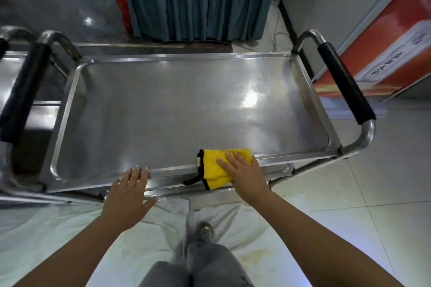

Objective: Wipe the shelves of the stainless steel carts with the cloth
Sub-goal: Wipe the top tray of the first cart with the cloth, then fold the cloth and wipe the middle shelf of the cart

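A stainless steel cart fills the middle of the view, and its top shelf (177,109) is a shallow bare tray. A folded yellow cloth (213,166) with black trim and a black loop is draped over the shelf's near rim. My right hand (245,173) lies flat on the cloth with the fingers spread, pressing it onto the rim. My left hand (129,193) is open, fingers apart, with its fingertips touching the near rim to the left of the cloth.
Black-padded handles stand at the cart's right end (345,84) and left end (23,91). A second steel cart (14,72) abuts on the left. Teal curtains (198,0) and a red bag (120,0) are behind. An orange panel (391,42) stands at right.
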Action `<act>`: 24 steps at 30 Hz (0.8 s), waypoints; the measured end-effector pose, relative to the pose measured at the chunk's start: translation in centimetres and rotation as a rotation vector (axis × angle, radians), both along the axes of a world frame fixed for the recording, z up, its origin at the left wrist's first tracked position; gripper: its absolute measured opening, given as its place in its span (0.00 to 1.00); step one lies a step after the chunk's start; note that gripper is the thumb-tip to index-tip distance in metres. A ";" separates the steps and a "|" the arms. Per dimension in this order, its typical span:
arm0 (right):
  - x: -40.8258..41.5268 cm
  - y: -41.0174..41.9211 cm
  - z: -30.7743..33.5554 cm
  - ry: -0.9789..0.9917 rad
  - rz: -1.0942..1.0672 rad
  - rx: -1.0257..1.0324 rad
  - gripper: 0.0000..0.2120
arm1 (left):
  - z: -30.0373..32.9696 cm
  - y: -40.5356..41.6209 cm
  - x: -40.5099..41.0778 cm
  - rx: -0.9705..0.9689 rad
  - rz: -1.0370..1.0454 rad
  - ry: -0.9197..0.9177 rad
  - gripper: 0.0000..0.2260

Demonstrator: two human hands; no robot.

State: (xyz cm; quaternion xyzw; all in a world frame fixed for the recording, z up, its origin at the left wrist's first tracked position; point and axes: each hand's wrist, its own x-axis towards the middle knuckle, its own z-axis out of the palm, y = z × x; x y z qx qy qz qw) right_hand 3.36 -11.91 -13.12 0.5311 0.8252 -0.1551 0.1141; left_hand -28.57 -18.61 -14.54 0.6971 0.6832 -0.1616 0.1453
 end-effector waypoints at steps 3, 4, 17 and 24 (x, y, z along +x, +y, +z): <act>0.4 -1.1 0.8 0.102 -0.058 -0.009 0.30 | 0.9 -0.6 0.7 -0.015 -0.021 0.007 0.40; 0.4 -1.5 1.1 0.144 -0.083 -0.007 0.30 | 1.1 -1.1 1.0 -0.011 -0.029 -0.004 0.43; -2.6 -11.9 9.2 0.609 -0.287 -0.039 0.25 | 8.8 -9.5 3.6 0.261 -0.113 -0.486 0.30; -3.4 -14.4 16.4 0.614 -0.135 0.077 0.24 | 15.5 -10.4 5.7 0.258 0.022 -1.013 0.23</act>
